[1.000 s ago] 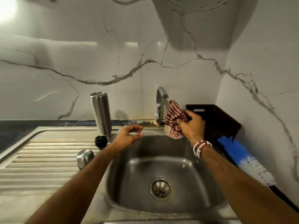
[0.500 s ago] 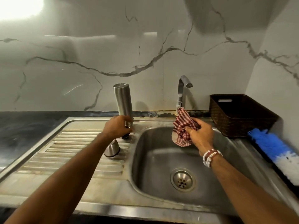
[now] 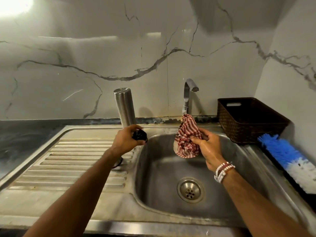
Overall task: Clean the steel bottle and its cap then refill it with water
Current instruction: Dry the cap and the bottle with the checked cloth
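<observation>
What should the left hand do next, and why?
Probably carry the black cap across to the cloth and wipe it. The left hand grips the black cap beside the bottle, over the drainboard. The right hand holds the bunched cloth over the sink, apart from it, so no wiping is under way.

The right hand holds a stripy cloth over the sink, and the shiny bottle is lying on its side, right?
Not quite. The right hand does hold the stripy cloth over the sink, but the shiny bottle stands upright on the draining board, not on its side. The head view shows it.
</observation>
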